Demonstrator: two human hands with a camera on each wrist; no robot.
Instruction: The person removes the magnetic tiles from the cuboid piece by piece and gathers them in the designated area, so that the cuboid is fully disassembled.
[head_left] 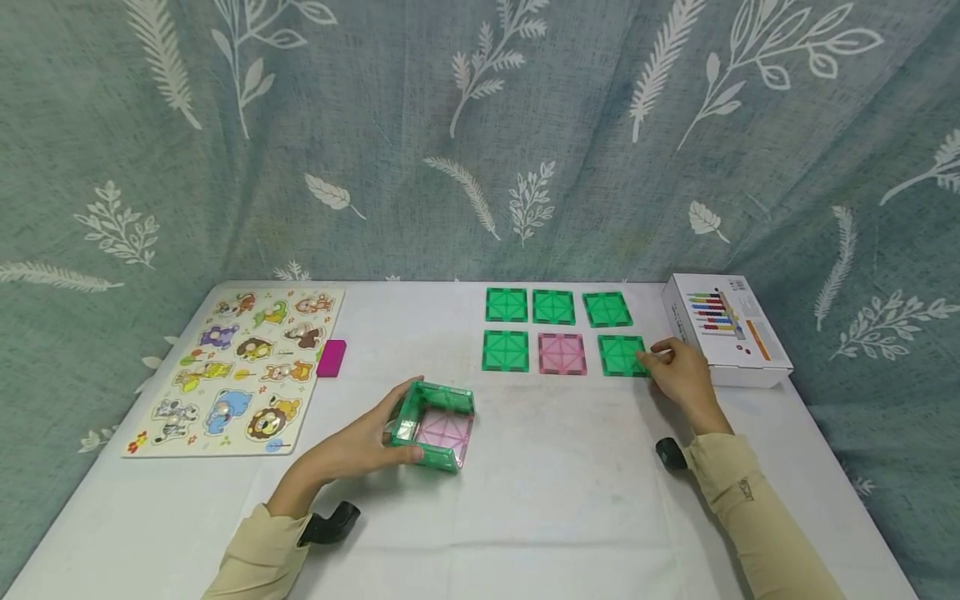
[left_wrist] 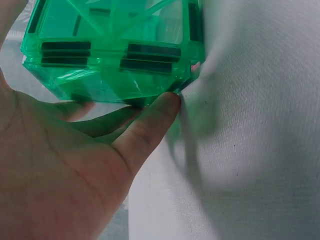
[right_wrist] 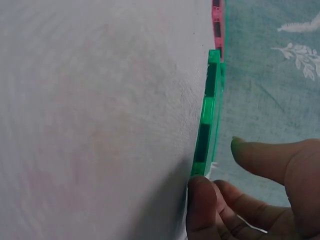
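Note:
My left hand (head_left: 360,442) grips a partly built box (head_left: 437,390) of magnetic tiles at its left side, thumb at the near wall and fingers behind. Its walls are translucent green, the base is a pink tile (head_left: 444,430), and its right side stands without a wall. In the left wrist view the green walls (left_wrist: 115,50) show dark magnet strips along their edges. My right hand (head_left: 681,379) touches the right edge of a flat green tile (head_left: 621,356). From the right wrist view, fingertips meet the end of that tile (right_wrist: 206,112), while the thumb stays apart from it.
Several green tiles (head_left: 506,305) and one pink tile (head_left: 562,354) lie flat in two rows at the back. A white box (head_left: 726,329) stands at the back right. On the left lie an animal puzzle board (head_left: 240,371) and a magenta block (head_left: 331,358). A patterned curtain (head_left: 375,142) hangs behind.

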